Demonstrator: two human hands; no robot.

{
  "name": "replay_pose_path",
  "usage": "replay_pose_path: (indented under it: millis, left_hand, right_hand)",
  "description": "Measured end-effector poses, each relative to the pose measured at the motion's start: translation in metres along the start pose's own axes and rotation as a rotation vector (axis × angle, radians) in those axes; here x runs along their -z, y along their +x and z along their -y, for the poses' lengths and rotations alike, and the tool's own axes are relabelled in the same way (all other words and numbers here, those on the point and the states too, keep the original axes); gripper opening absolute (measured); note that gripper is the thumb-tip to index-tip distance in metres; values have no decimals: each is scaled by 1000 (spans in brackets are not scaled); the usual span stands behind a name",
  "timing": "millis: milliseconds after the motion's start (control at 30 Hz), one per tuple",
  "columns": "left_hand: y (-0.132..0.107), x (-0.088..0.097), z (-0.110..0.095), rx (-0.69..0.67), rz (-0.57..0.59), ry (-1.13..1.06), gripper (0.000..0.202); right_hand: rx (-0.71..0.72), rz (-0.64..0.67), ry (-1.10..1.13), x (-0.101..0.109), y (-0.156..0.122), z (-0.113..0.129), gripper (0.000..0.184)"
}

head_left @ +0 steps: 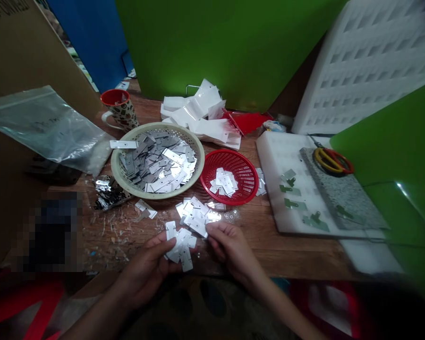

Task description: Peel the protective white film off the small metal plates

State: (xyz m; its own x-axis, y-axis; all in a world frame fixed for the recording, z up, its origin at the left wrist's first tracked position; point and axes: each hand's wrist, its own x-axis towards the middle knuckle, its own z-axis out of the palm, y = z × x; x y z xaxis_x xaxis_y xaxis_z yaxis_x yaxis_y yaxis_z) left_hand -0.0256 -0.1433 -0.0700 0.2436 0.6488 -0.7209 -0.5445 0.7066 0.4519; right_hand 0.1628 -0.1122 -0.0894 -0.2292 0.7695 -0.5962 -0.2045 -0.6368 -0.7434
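Note:
My left hand (148, 267) is closed around a fanned bunch of small white rectangular plates (180, 245) at the near edge of the wooden table. My right hand (230, 245) sits just right of it, fingers curled, its fingertips touching the loose plates of a small pile (194, 212) on the table. Whether those fingers pinch one is hidden. Behind the pile stand a cream basket (127, 182) full of grey and white plates and a red basket (246, 191) with a few white plates.
A red-rimmed patterned mug (120, 109) and a clear plastic bag (46, 127) are at the left. White plastic sheets (201, 115) lie behind the baskets. A white foam board (286, 156) at the right carries green tabs, a grey stone slab (343, 193) and rubber bands (333, 161).

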Motion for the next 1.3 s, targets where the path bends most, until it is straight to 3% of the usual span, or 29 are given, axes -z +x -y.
replay_pose_path:
  millis: [167, 300, 367, 433, 533, 600, 833, 1000, 1133, 1300]
  left_hand:
    - [0, 0, 0, -1, 17, -8, 35]
    - [1, -1, -1, -6, 17, -14, 36]
    - [1, -1, -2, -6, 16, -23, 35]
    - [2, -2, -3, -10, 15, -29, 35]
    - [3, -3, -3, -17, 11, -31, 34]
    - [2, -3, -3, -17, 16, -33, 35]
    - [1, -4, -3, -8, 17, -21, 38]
    - [1, -6, -3, -11, 42, -15, 38]
    - [1, -8, -3, -14, 51, -7, 38]
    - [4, -8, -3, -19, 16, 24, 37]
  right_hand:
    - [-2, 29, 29, 1, 1, 1, 32]
    - [79, 12, -43, 1, -1, -3, 26]
    - [229, -61, -193, 3, -4, -6, 20]
    - [490, -130, -443, 8, -9, -9, 13]
    - [873, -119, -748, 16, -14, -12, 24]
    - [975, -107, -798, 21, -15, -14, 30]
    - [801, -215, -622, 16, -14, -13, 16]
    - [563, -208, -357, 9, -12, -8, 6]
    - [352, -144, -109, 8, -7, -8, 16]
    - [288, -149, -78, 10, -5, -6, 25]
